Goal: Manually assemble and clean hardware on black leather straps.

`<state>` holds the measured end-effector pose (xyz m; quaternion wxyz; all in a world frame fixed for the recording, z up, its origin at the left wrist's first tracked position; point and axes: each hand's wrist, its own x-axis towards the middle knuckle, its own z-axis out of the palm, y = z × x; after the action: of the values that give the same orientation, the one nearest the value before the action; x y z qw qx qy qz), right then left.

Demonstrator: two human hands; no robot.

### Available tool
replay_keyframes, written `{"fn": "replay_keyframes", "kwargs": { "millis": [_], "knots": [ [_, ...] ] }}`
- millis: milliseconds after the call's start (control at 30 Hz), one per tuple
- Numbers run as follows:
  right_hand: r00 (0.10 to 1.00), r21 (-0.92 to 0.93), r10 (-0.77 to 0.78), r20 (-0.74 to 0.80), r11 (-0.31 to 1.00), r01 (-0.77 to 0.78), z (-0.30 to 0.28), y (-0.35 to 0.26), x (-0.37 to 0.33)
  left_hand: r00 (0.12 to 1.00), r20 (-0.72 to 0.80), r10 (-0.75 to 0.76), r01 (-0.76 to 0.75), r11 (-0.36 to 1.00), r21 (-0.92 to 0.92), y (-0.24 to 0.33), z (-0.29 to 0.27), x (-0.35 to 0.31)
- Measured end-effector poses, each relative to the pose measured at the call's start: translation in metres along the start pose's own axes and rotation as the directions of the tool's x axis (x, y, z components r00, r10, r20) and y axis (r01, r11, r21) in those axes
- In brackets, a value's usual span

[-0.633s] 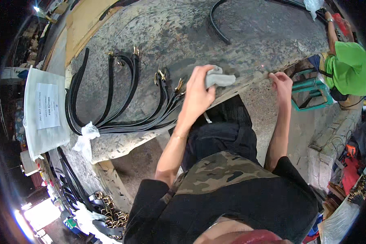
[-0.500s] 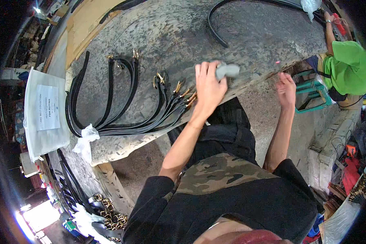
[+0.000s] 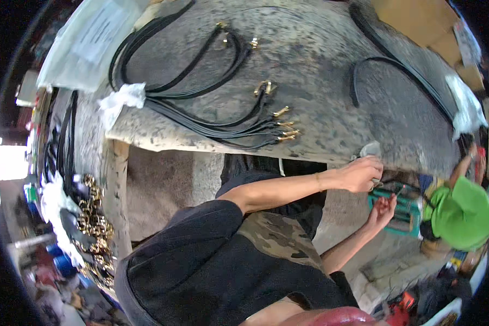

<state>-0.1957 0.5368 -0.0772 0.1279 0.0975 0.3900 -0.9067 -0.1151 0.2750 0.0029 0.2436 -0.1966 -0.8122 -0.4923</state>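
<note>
The hands are apart: the left hand is closed on a grey cloth at the worktable's near edge, toward its right end; the right hand pinches a slim stick just off that edge. By the left edge, a whitish plastic bag shows a paper sheet, inside or on it I cannot tell. White plastic wraps black belts near the near left corner.

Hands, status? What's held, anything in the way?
Left hand gripping grey cloth by the table edge. Right hand pinching thin red-tipped item, kind unclear. Buckled black belts clear of both hands, off to their left.
</note>
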Motion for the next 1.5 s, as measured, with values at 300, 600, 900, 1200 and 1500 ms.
{"fn": "replay_keyframes", "kwargs": {
  "millis": [300,600,900,1200,1500],
  "knots": [
    [0.975,-0.132,-0.145,0.169,0.977,0.169,0.112,0.026,0.019,0.755,-0.512,-0.410,0.653,0.544,0.527,0.042,-0.260,-0.036],
    [0.947,-0.143,-0.003,0.323,0.988,0.051,0.202,0.072,0.016,0.642,-0.618,-0.454,0.666,-0.069,0.743,-0.021,-0.292,-0.114],
    [0.909,-0.240,0.118,0.399,0.971,-0.021,0.266,0.100,-0.010,0.596,-0.476,-0.647,0.730,0.189,0.657,-0.031,-0.298,-0.107],
    [0.744,-0.224,0.271,0.611,0.960,-0.166,0.305,0.123,-0.020,0.557,-0.525,-0.644,0.821,0.330,0.466,-0.054,-0.309,-0.122],
    [0.623,-0.316,0.418,0.661,0.908,-0.275,0.391,0.219,0.007,0.445,-0.631,-0.635,0.888,0.407,0.217,-0.046,-0.312,-0.125]
  ]
}}
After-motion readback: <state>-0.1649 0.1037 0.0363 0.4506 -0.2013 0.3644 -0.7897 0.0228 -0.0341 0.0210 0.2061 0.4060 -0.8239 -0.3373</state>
